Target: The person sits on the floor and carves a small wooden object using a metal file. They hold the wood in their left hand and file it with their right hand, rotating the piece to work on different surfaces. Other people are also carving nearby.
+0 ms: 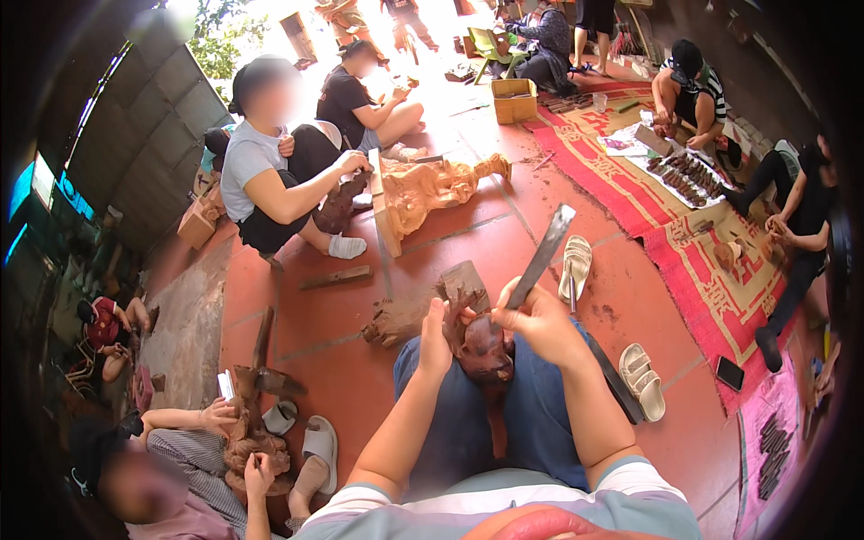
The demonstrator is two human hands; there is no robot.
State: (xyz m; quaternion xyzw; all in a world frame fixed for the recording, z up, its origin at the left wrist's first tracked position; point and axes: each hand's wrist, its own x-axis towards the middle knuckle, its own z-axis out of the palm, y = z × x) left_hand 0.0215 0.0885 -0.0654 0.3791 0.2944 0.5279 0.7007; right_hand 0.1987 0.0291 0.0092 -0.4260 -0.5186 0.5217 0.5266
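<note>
"What did the right hand have?"

"A flat metal bar, gripped between thumb and fingers, its far end slanting up and away from the body."

"And the left hand?"

"It was at the left side of a dark wood carving, its fingers extended. I couldn't tell whether it was gripping the wood."

"Where exactly was the carving?"

"Between the knees, against the jeans, with the right hand just above it."

"What was on the tiled floor around them?"

"A root-like wood piece lay ahead of the left knee. To the right, two cream sandals lay apart, short of the left edge of the red mat. Farther ahead, a lighter wood figure lay on its side, and a squatting co-worker had a hand at the upper edge of its base."

"Anything by the mat's edges?"

"A yellow crate stood at its far left corner. A phone lay near its closest corner, and just beyond that a pink cloth carried a row of dark tools."
</note>
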